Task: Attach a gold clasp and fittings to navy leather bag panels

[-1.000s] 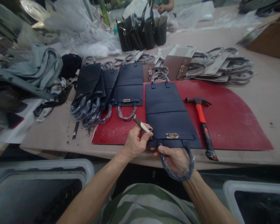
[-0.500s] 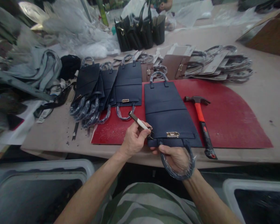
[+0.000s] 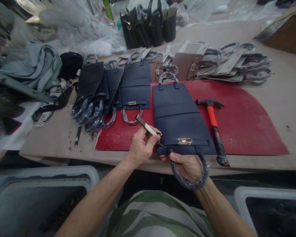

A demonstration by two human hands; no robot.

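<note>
A navy bag piece (image 3: 175,102) with a gold turn clasp (image 3: 185,141) lies on a red board (image 3: 246,118), its lower edge over the table's front. My left hand (image 3: 141,143) is closed on a slim metal tool (image 3: 148,127) with a white-wrapped middle. The tool's pronged end is at the bag's lower left corner; whether it touches is unclear. My right hand (image 3: 187,163) pinches the bag's lower edge, thumb on top, fingers partly hidden underneath. The plastic-wrapped handle (image 3: 204,179) loops around this hand.
A claw hammer (image 3: 213,123) lies right of the bag. More navy bag pieces (image 3: 135,84) overlap at left. Brown pieces (image 3: 186,62) with wrapped handles lie behind, and dark bags (image 3: 148,28) stand farther back. Grey bins (image 3: 88,172) flank me below the table edge.
The view has shifted slightly, moving the table's contents a little in the picture. Both hands keep their grips; the tool stays at the same corner of the bag.
</note>
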